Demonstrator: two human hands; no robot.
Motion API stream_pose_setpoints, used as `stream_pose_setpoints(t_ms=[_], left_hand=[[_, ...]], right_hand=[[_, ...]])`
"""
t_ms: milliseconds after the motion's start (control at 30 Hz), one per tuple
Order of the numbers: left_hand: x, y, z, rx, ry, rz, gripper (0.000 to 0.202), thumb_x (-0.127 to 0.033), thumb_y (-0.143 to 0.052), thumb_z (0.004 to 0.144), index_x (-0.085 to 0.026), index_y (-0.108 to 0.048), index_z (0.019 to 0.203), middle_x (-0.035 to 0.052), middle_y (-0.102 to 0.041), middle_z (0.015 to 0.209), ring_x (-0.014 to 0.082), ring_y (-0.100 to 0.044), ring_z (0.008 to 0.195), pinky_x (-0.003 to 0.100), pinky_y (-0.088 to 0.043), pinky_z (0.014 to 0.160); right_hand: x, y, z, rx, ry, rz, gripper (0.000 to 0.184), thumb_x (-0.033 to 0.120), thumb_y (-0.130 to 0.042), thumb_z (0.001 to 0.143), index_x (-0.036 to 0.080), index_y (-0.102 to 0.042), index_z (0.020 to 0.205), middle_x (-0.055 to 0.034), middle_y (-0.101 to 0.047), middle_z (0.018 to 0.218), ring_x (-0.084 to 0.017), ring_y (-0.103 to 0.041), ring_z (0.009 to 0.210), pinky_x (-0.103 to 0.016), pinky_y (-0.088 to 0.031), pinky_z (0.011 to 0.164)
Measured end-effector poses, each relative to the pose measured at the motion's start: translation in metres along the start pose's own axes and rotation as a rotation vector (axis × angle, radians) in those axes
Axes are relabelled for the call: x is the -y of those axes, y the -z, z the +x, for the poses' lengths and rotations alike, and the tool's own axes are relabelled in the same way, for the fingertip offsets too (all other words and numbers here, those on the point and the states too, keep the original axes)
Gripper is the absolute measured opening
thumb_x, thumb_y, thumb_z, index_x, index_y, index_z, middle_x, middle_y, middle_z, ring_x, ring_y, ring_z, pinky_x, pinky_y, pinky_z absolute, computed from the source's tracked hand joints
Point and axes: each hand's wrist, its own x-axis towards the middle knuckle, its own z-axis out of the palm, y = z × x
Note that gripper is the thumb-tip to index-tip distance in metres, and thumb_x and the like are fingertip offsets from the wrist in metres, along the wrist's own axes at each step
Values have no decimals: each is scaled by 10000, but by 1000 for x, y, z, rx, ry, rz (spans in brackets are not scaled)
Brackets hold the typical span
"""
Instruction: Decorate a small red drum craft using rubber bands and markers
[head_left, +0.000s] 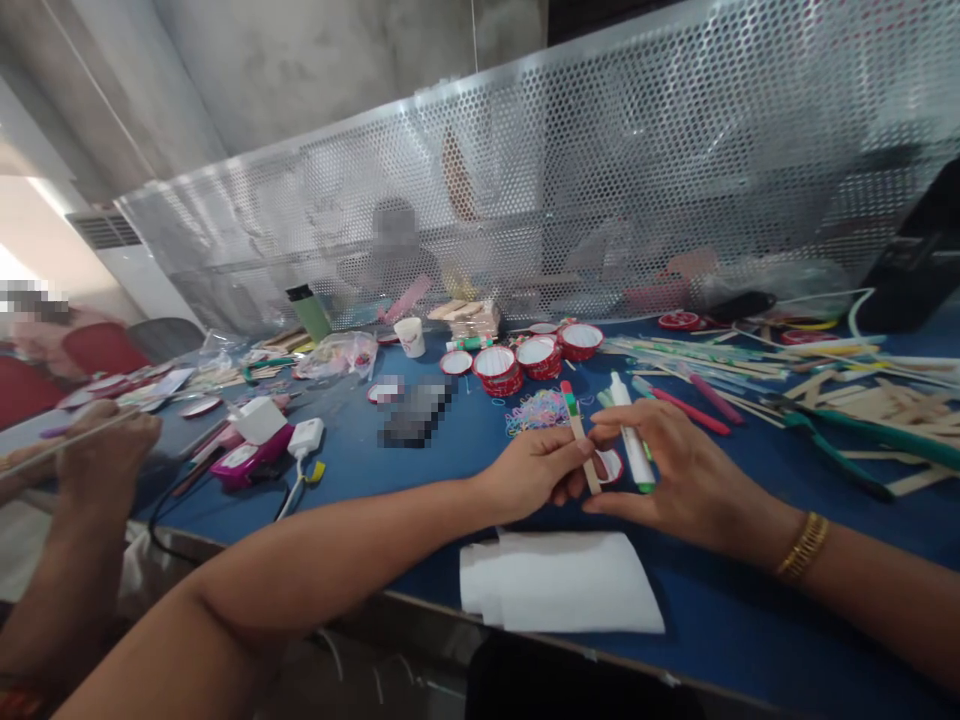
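Note:
My left hand [536, 470] pinches a wooden craft stick [578, 428] whose top end is painted red and green; the stick points up and away from me. My right hand [675, 470], with a gold bangle at the wrist, grips a white marker with a green tip [630, 440] and also touches the stick with its fingertips. Both hands meet above the blue table [750, 600]. A small red-rimmed white lid [611, 466] lies just under them. A white paper sheet [559, 582] lies near the table's front edge, below my hands.
Several red-rimmed round lids [525, 358], a pile of coloured rubber bands [536, 410], markers and loose wooden sticks [862, 395] and green-handled pliers [840, 435] lie beyond and right. A perforated metal screen [600, 180] backs the table. Another person's hand [105, 445] holds a thin stick at left.

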Motion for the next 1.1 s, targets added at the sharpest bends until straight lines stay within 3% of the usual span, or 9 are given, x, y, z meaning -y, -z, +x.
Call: stream_pose_setpoints(t_ms=[367,633,800,933,1100], left_hand=[[-3,2,-6,138,-22,136,334,-421,-587,883,-159,-548,679,-46,-501,577,50,-450,493,179,-364,478],[9,5,-3,126,-62,-13,203,-343,-638,852,-143,-628,817,-39,-551,648,45,-493,515,177,-412,504],[12,6,0,102,-89,-129,292,-376,-723,765,-145,-616,906,-40,-537,627,72,-517,532,182,-432,469],[4,5,-1,77,-68,-155,281,-377,-728,753,-157,-573,832,-53,-514,593,67,-493,498,179,-410,448],[-7,3,-5,114,-14,-118,265,-412,-628,841,-160,-566,789,-33,-540,596,63,-492,468,177,-372,435]], right_hand=[[0,2,0,5,-60,13,693,615,-710,722,222,-452,1231,-55,-686,931,-269,-642,864,-465,-486,829],[-1,-1,-3,0,-71,-3,654,574,-727,721,199,-483,1199,-94,-653,1033,-282,-621,958,-450,-493,839],[5,6,2,-45,-109,20,394,469,-664,810,220,-526,1082,-59,-647,944,-244,-627,887,-434,-492,855],[6,16,4,-94,-114,34,134,309,-533,913,235,-552,1023,-35,-666,898,-211,-639,822,-444,-455,930],[9,24,5,-82,-29,100,346,275,-417,949,200,-499,1276,-38,-701,902,-210,-657,852,-423,-471,895]])
